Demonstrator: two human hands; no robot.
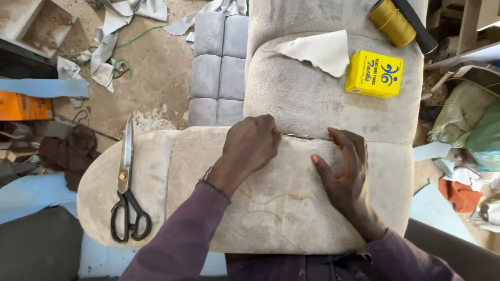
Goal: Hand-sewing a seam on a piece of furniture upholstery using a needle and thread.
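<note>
The left hand [253,145] pinched a needle [299,137] at the cushion [291,218] seam; the right hand [344,171] lay flat and open, best pressing close beside the stitch.

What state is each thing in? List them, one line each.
left hand: fisted at the cushion seam
right hand: flat, pressing the beige cushion
scissors: closed, lying on the cushion
yellow box: closed
yellow thread spool: wound, lying on its side

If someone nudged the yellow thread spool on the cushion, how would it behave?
The spool is cylindrical and lies on its side, so it would probably roll. The plush cushion may slow it. It looks light.
</note>
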